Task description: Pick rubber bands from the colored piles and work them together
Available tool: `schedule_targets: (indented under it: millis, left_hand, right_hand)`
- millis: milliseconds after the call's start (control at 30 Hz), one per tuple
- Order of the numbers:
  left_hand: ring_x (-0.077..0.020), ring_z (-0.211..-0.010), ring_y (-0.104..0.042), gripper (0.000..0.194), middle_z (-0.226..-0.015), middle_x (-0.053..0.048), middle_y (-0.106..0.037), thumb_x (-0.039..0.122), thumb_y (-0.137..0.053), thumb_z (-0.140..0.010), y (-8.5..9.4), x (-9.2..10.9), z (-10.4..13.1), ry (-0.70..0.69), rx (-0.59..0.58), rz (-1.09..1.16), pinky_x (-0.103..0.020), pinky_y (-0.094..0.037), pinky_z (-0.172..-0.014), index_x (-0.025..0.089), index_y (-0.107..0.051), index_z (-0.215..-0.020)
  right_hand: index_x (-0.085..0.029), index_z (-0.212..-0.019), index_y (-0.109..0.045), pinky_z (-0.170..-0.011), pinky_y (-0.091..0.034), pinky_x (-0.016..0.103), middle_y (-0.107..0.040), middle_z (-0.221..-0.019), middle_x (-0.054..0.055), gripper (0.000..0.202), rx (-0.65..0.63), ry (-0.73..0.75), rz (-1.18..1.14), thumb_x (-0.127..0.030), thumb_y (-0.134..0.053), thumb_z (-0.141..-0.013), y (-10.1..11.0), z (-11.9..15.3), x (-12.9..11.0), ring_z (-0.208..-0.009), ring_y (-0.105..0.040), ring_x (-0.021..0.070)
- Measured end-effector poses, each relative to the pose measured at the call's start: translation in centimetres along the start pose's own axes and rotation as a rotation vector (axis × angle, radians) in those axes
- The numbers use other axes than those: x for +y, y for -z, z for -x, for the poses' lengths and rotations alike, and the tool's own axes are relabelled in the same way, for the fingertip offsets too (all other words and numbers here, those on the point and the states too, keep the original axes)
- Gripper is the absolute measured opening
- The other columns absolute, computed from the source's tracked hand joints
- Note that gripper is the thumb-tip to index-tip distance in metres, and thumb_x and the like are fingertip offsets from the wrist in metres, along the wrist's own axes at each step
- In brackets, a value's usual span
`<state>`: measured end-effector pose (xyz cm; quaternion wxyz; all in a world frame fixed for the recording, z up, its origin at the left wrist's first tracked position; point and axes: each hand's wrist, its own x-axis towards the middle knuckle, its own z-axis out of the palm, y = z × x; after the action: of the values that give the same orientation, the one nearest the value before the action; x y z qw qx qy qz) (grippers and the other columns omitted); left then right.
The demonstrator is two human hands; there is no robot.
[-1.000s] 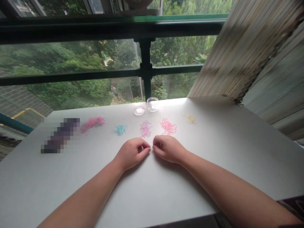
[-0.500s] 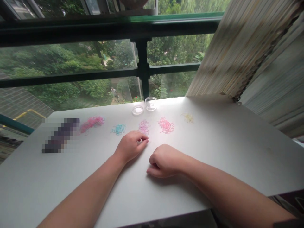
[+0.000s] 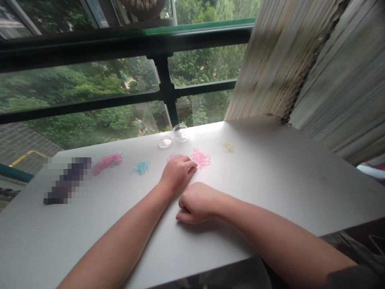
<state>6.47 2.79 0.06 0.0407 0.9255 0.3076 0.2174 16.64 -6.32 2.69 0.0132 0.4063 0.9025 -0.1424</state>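
Observation:
My left hand [image 3: 179,171] reaches to the near left edge of a pile of pink small elastic bands [image 3: 201,158]. Its thumb and fingers are drawn together at the bands; whether one is caught between them is hidden. Partly behind this hand lies a lilac pile [image 3: 171,157]. My right hand [image 3: 198,203] rests closed on the white table [image 3: 270,180], nearer to me, knuckles up; what its curled fingers hold, if anything, is out of sight. A turquoise pile [image 3: 141,168] is to the left, and a small pale yellow pile [image 3: 227,147] to the right.
At the window edge stand a clear round container [image 3: 181,133] and a shallow clear lid [image 3: 165,142]. Farther left lie a long pink-and-purple heap [image 3: 107,162] and a dark, pixelated object [image 3: 70,178]. A green railing [image 3: 168,92] and a curtain [image 3: 264,60] border the table.
My left hand has moved right, from below the lilac pile to the edge of the pink one. My right hand stays closed in about the same place. The view has shifted slightly.

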Motion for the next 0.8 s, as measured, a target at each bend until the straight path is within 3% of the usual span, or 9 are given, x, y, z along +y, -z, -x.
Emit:
schedule_targets:
  millis: [467, 667, 800]
  left_hand:
    - [-0.0201, -0.083, -0.054, 0.021, -0.087, -0.006, -0.064, 0.017, -0.051, -0.079, 0.51, -0.73, 0.79, 0.053, 0.016, 0.010, -0.034, -0.042, -0.080, 0.020, -0.068, -0.093]
    - [-0.0203, -0.082, -0.055, 0.019, -0.085, -0.007, -0.064, 0.026, -0.053, -0.081, 0.37, -0.59, 0.90, 0.054, 0.009, 0.030, -0.037, -0.041, -0.085, 0.020, -0.068, -0.091]
    - [-0.0203, -0.082, -0.056, 0.017, -0.085, -0.007, -0.064, 0.028, -0.055, -0.081, 0.05, -0.30, 0.65, 0.059, -0.007, 0.048, -0.035, -0.042, -0.080, 0.020, -0.068, -0.087]
  right_hand:
    - [-0.015, -0.067, -0.070, -0.047, -0.026, 0.026, -0.065, -0.057, 0.006, 0.035, -0.033, -0.001, 0.001, -0.040, -0.049, -0.079, 0.12, 0.11, -0.04, -0.047, -0.049, 0.0143]
    - [-0.017, -0.068, -0.071, -0.046, -0.026, 0.026, -0.065, -0.056, 0.004, 0.034, -0.002, 0.023, 0.005, -0.039, -0.048, -0.078, -0.26, 0.07, 0.12, -0.046, -0.049, 0.0144]
    - [-0.016, -0.067, -0.071, -0.045, -0.027, 0.026, -0.065, -0.055, 0.005, 0.034, 0.008, 0.014, 0.009, -0.039, -0.049, -0.078, -0.47, -0.06, 0.20, -0.045, -0.048, 0.0140]
